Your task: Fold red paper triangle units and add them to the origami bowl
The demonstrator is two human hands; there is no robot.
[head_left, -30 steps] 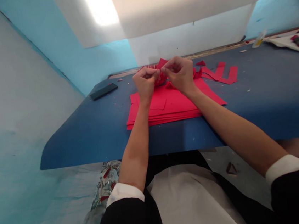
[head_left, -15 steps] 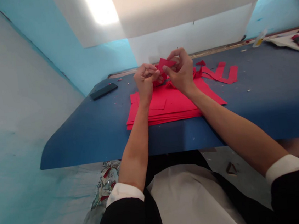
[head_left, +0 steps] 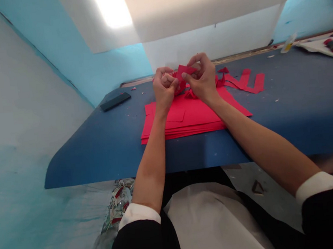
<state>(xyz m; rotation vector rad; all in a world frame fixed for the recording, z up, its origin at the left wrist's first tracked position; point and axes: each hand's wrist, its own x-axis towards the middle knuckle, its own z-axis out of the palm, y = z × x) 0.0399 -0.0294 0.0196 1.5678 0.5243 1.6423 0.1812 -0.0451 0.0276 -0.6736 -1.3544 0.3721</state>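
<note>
A small folded piece of red paper (head_left: 182,71) is held up between my two hands, above the far part of a stack of red paper sheets (head_left: 201,113). My right hand (head_left: 203,75) pinches its right side between thumb and fingers. At its lower left edge, my left hand (head_left: 165,87) has thumb and fingertips pressed together on the paper. Behind my left fingers lies a red pleated paper piece (head_left: 173,75), partly hidden. Crumpled red scraps (head_left: 190,94) rest on the stack under my right hand. A smaller red rectangle (head_left: 176,116) lies by my left wrist.
The stack rests on a blue-covered table (head_left: 103,147). A dark phone-like slab (head_left: 115,101) lies to the left. Red paper strips (head_left: 246,80) spread to the right. Farther right are a small clear bottle (head_left: 289,43) and a red-and-black object (head_left: 332,45) on pale sheets.
My left hand has shifted slightly right and up, and its fingers have curled differently near the paper. My right hand and the folded paper have barely moved.
</note>
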